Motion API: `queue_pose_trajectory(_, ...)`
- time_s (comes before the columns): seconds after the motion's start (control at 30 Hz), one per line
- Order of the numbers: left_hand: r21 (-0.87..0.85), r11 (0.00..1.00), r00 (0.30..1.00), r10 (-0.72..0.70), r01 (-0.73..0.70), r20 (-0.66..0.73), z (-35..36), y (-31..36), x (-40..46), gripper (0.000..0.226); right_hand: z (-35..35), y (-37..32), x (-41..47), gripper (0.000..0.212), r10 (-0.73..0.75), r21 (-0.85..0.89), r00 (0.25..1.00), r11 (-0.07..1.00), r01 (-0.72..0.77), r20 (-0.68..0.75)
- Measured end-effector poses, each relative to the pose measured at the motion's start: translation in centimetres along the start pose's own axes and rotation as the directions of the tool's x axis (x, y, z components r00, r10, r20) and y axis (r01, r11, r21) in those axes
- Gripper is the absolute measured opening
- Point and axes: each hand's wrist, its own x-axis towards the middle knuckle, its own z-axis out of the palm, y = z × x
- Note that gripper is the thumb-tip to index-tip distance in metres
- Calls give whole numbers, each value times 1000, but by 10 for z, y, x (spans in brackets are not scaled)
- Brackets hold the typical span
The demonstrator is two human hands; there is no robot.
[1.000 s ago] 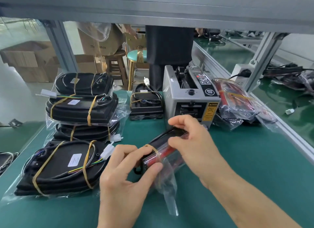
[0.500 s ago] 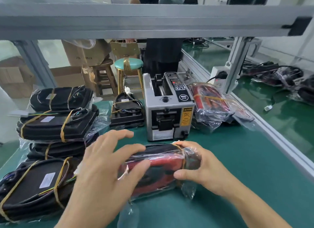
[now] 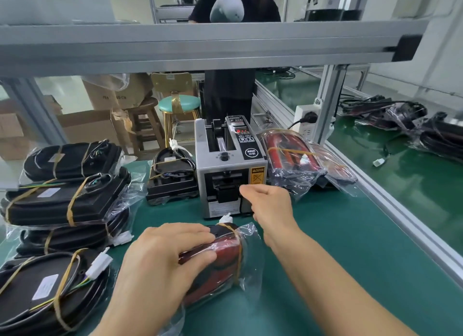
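Bagged lamp (image 3: 225,258) near centre of table (image 3: 350,248): rigid, probably light, film loose and slippery. Best held across body, over folded flap.
Left hand (image 3: 160,265) flat, fingers spread, pressing on it.
Right hand (image 3: 268,205) curled at tape dispenser (image 3: 225,160) mouth; cannot tell if holding anything.

the bagged lamp (image 3: 225,258) lay before the dispenser (image 3: 229,170); stacked lamps (image 3: 65,200) sat left, more bagged ones (image 3: 295,157) right.

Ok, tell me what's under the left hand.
The left hand presses down on a red-and-black part sealed in a clear bag, lying on the green mat. The part's left end is hidden by the hand.
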Motion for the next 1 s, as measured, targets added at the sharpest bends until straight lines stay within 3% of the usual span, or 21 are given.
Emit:
queue_pose_trajectory(0.1, 7, 1000, 1000, -3, 3, 3, -4, 0, -2, 34, 19, -4, 10, 9, 49, 27, 997, 999, -48, -57)
queue_pose_trajectory(0.3, 114, 992, 995, 59, -49, -80, -2, 1, -7, 14, 37, -1, 18, 4, 73, 17, 977, 997, -71, -201)
queue_pose_trajectory(0.5, 176, 977, 989, 132, -119, -67, -2, 6, -9, 14, 49, -1, 28, 25, 181, 126, 917, 981, -144, -356)
queue_pose_trajectory(0.6, 192, 973, 986, 144, -126, -79, -1, 4, -10, 24, 54, -2, 31, 27, 267, 222, 895, 955, -195, -358)
queue_pose_trajectory(0.67, 177, 976, 986, 145, -129, -79, -1, 2, -12, 30, 53, -4, 29, 26, 339, 282, 895, 924, -259, -288)
queue_pose_trajectory(0.77, 122, 985, 987, 132, -121, -88, -1, 1, -14, 18, 36, -21, 14, 15, 345, 246, 935, 916, -315, -86)
queue_pose_trajectory(0.9, 68, 995, 990, 86, -78, -113, 2, -1, -13, 32, -2, -48, -35, 20, 115, 30, 987, 992, -119, 109)
queue_pose_trajectory(1.0, 58, 995, 990, 87, -80, -114, 5, -2, -13, 33, -10, -51, -73, 9, 25, -27, 952, 999, -17, 304)
